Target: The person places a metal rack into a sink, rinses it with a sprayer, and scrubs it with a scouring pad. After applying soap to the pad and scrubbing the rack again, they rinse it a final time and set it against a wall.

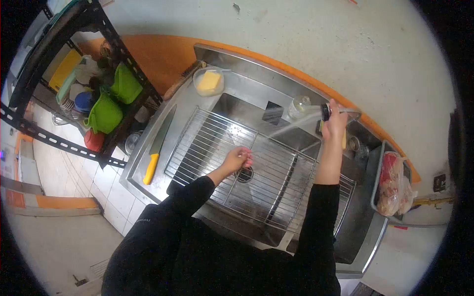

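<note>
Stainless-steel double sink (249, 84): wire rack (227, 120) spans the basins, letting water drain through. Right hand (335, 121) wraps its fingers around the spray nozzle (325, 112), directing water rackward; left hand (237, 160) curls its fingers, contents unclear.

Yellow knife handle (151, 169), seemingly black sleeves (323, 212)

One long steel wire rack (237, 143) is counted at centre, with one round drain (244, 174) below. One black-ended spray nozzle (325, 112) is noted right of centre. At left, one yellow-handled knife (157, 148) is recorded; at upper left, two bright green plastic bins (104, 114). One translucent round tub (199, 89), holding one pale yellow block (209, 81), is listed at upper centre-left.
</note>
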A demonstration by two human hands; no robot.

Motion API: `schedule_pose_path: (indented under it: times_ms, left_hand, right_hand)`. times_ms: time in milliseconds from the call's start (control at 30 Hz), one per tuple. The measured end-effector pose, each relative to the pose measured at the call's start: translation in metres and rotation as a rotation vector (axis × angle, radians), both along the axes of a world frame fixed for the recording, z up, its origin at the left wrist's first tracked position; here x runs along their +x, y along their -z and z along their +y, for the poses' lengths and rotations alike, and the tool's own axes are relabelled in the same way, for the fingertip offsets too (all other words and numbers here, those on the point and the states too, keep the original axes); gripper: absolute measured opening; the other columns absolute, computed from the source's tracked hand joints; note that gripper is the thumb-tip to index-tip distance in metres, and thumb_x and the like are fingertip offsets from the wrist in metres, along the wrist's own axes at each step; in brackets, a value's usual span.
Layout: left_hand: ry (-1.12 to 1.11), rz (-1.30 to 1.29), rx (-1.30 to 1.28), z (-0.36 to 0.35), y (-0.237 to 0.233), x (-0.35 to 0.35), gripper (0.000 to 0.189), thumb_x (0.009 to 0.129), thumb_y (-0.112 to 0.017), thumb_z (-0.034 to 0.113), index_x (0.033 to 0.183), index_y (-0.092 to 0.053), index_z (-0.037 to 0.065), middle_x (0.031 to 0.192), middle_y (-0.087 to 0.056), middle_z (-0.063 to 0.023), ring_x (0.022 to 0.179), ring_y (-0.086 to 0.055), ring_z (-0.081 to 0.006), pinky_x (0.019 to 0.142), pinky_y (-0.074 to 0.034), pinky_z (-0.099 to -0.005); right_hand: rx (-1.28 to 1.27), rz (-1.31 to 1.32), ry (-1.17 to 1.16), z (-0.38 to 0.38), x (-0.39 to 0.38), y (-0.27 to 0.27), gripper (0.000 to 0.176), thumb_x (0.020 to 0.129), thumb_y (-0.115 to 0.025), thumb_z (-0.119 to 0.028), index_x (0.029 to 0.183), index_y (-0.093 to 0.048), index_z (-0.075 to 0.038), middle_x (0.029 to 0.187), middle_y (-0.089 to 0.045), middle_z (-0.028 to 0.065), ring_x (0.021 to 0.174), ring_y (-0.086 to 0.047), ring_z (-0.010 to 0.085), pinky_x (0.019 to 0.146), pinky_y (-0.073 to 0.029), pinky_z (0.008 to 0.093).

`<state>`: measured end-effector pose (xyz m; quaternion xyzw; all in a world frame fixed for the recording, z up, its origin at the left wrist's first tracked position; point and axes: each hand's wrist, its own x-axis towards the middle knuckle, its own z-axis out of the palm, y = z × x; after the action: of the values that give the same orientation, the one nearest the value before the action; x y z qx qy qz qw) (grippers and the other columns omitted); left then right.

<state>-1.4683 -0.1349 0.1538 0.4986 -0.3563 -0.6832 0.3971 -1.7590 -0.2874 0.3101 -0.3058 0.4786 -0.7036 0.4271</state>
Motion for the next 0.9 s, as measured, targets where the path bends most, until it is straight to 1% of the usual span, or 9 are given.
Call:
schedule_pose_path:
  times_ms: [167,300,333,467,567,667,767,833,900]
  left_hand:
    - [-0.120,0.039,-0.036,-0.008,0.024,0.008,0.019,0.092,-0.057,0.010,0.109,-0.052,0.002,0.089,-0.061,-0.0098,0.074,-0.065,-0.0178,0.066,-0.057,-0.0312]
    - [-0.093,-0.081,-0.213,-0.009,0.027,0.011,0.013,0.093,-0.054,0.009,0.103,-0.054,0.002,0.082,-0.061,-0.0074,0.074,-0.065,-0.0163,0.064,-0.056,-0.0291]
    - [-0.076,-0.139,-0.262,-0.007,0.023,0.011,0.012,0.093,-0.053,0.009,0.102,-0.055,0.002,0.081,-0.061,-0.0068,0.074,-0.065,-0.0157,0.064,-0.055,-0.0285]
    - [-0.074,-0.435,-0.465,0.004,0.018,0.006,0.012,0.089,-0.056,0.005,0.100,-0.056,0.001,0.081,-0.063,-0.0073,0.073,-0.065,-0.0138,0.063,-0.052,-0.0274]
    - [-0.086,-0.721,-0.676,0.019,-0.006,0.002,0.015,0.086,-0.056,0.003,0.101,-0.058,0.000,0.085,-0.065,-0.0097,0.072,-0.066,-0.0171,0.064,-0.052,-0.0284]
    - [0.006,-0.695,-0.689,0.030,-0.011,0.010,0.017,0.084,-0.058,0.001,0.101,-0.060,0.000,0.091,-0.065,-0.0124,0.078,-0.066,-0.0211,0.069,-0.052,-0.0296]
    - [-0.013,-0.611,-0.721,0.037,-0.007,0.016,0.016,0.083,-0.060,0.002,0.100,-0.061,0.001,0.093,-0.064,-0.0129,0.083,-0.065,-0.0225,0.074,-0.051,-0.0314]
    - [-0.044,-0.620,-0.685,0.042,-0.006,0.012,0.017,0.083,-0.061,0.003,0.099,-0.061,0.001,0.093,-0.063,-0.0128,0.083,-0.065,-0.0233,0.075,-0.051,-0.0323]
    - [-0.056,-0.681,-0.717,0.043,-0.001,0.007,0.016,0.082,-0.062,0.005,0.098,-0.061,0.002,0.091,-0.063,-0.0133,0.080,-0.063,-0.0253,0.073,-0.050,-0.0331]
  right_hand:
    - [-0.008,0.248,0.056,0.024,0.016,0.000,0.042,0.083,-0.070,-0.013,0.111,-0.042,0.001,0.103,-0.054,0.0091,0.095,-0.053,0.0170,0.086,-0.044,0.0305]
    - [0.026,0.880,-0.173,0.070,-0.053,0.006,0.037,0.080,-0.071,-0.009,0.106,-0.045,-0.002,0.100,-0.055,0.0058,0.093,-0.054,0.0155,0.087,-0.043,0.0297]
    - [-0.064,0.722,-0.326,0.082,-0.076,0.011,0.036,0.078,-0.071,-0.005,0.105,-0.047,-0.005,0.100,-0.055,0.0046,0.096,-0.054,0.0149,0.086,-0.043,0.0294]
    - [0.228,0.929,-0.559,0.109,-0.155,-0.020,0.049,0.076,-0.070,0.002,0.116,-0.045,-0.009,0.108,-0.055,-0.0002,0.102,-0.051,0.0109,0.087,-0.042,0.0257]
    - [0.236,1.095,-0.524,0.108,-0.190,-0.032,0.044,0.072,-0.071,0.002,0.111,-0.050,-0.006,0.103,-0.059,0.0040,0.099,-0.056,0.0150,0.089,-0.044,0.0299]
    - [0.275,1.314,-0.461,0.103,-0.195,-0.039,0.045,0.071,-0.074,-0.001,0.109,-0.052,-0.006,0.102,-0.060,0.0055,0.097,-0.057,0.0165,0.089,-0.044,0.0306]
    - [0.261,1.240,-0.404,0.109,-0.158,-0.034,0.045,0.068,-0.077,-0.006,0.106,-0.053,-0.006,0.099,-0.062,0.0064,0.096,-0.058,0.0181,0.089,-0.044,0.0306]
    - [0.235,1.234,-0.183,0.103,-0.129,-0.008,0.039,0.070,-0.079,-0.014,0.099,-0.055,-0.003,0.092,-0.063,0.0076,0.085,-0.059,0.0174,0.077,-0.048,0.0316]
    - [0.215,0.883,-0.136,0.093,-0.074,-0.015,0.035,0.074,-0.079,-0.012,0.097,-0.053,-0.002,0.087,-0.061,0.0022,0.081,-0.057,0.0095,0.073,-0.047,0.0252]
